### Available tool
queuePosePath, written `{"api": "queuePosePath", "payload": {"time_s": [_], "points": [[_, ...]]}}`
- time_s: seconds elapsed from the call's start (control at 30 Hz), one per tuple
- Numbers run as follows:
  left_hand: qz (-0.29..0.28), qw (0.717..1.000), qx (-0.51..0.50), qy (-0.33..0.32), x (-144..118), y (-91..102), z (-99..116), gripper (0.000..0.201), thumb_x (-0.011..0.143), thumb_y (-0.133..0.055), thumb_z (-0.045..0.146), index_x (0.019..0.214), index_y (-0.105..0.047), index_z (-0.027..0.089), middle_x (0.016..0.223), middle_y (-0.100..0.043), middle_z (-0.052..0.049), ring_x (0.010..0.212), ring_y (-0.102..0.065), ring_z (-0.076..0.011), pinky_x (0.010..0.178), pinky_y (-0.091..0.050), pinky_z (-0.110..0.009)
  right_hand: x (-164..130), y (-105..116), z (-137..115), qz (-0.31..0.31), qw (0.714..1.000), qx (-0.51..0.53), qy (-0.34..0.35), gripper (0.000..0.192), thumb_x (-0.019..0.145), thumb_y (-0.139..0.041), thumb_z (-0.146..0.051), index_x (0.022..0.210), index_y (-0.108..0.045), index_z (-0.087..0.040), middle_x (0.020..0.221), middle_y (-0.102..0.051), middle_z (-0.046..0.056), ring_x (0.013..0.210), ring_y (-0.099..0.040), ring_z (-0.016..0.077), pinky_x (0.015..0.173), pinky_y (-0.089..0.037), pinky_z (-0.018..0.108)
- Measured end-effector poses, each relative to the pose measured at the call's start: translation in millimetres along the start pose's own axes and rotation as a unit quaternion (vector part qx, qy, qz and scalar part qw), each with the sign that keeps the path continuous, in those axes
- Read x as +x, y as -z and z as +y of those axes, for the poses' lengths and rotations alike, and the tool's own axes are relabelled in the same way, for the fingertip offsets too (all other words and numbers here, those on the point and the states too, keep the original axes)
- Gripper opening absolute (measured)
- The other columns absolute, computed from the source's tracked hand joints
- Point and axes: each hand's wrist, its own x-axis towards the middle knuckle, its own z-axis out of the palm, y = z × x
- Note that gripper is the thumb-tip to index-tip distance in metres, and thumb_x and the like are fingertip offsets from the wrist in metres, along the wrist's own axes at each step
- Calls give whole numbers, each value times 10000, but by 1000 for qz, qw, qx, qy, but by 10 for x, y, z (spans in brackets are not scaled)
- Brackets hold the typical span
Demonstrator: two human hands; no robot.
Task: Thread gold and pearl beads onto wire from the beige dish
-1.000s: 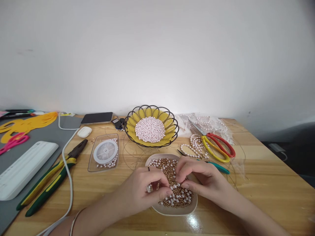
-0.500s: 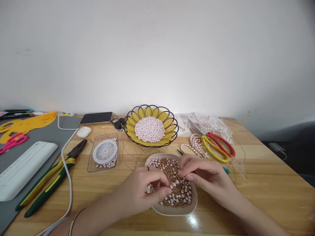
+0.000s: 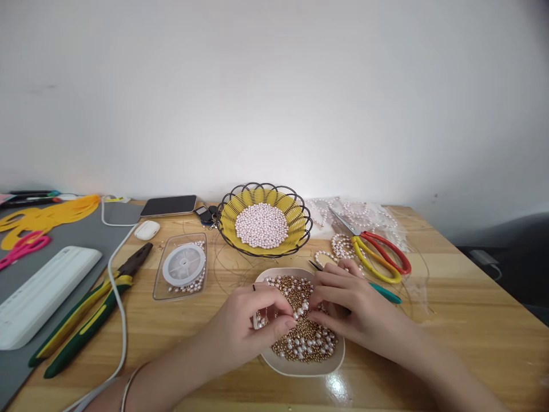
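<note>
Over a cream bowl [image 3: 300, 371] of small gold beads [image 3: 305, 327] and larger white pearl beads [image 3: 306, 346], both of my hands work close together. My left hand [image 3: 259, 320] pinches a short string of pearl beads [image 3: 301, 311] between thumb and forefinger. Part of a strand hangs below its palm at the bowl's left side. At the other end of the string, my right hand [image 3: 349, 297] has thumb and forefinger drawn together beside the last pearls. Whatever lies between those right fingertips is too small to make out.
Behind the bowl stands a yellow basket [image 3: 229, 229] of pink pearls. Red-and-yellow scissors [image 3: 377, 254], bead strands [image 3: 343, 246] and a teal-handled tool [image 3: 386, 293] lie right. Leftward are a clear tray [image 3: 158, 289] with a thread spool [image 3: 184, 265], pliers [image 3: 96, 312] and a white cable [image 3: 122, 326].
My right hand has moved slightly left and down toward my left fingertips, its other fingers now spread further forward. The teal handle shows more. My left hand has hardly moved.
</note>
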Motion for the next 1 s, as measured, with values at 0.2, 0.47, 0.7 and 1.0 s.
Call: {"api": "queuePosePath", "payload": {"time_s": [0.2, 0.47, 0.7, 1.0], "points": [[-5, 1000, 0, 4, -11, -3, -7, 126, 945, -626, 211, 836, -677, 175, 746, -663, -3, 719, -581, -138, 694, -452, -234, -65, 42, 43, -47, 998, -35, -20, 167, 822, -831, -229, 805, -668, -263, 778, -664, -20, 770, -605, 225, 790, -325, 399], [-11, 1000, 4, 11, -6, -4, -10, 120, 943, -629, 211, 838, -672, 173, 743, -647, 8, 716, -579, -132, 689, -439, -230, -35, -31, -20, -47, 999, 7, -12, 162, 921, -697, -139, 806, -660, -246, 810, -673, -15, 784, -623, 202, 782, -326, 368], [-11, 1000, 2, 6, -8, -7, 5, 112, 932, -635, 194, 826, -667, 176, 741, -632, 12, 701, -566, -129, 684, -431, -224, -34, -32, -65, -35, 999, 21, -17, 179, 853, -783, -121, 843, -660, -251, 845, -674, -16, 849, -626, 220, 830, -334, 371], [-14, 1000, 6, 5, -1, -12, -17, 110, 932, -636, 195, 827, -659, 176, 744, -633, 13, 692, -565, -126, 671, -428, -220, -28, -56, 0, 9, 999, 43, -12, 140, 944, -710, -202, 837, -625, -233, 773, -676, -16, 733, -618, 182, 766, -377, 357]]}}
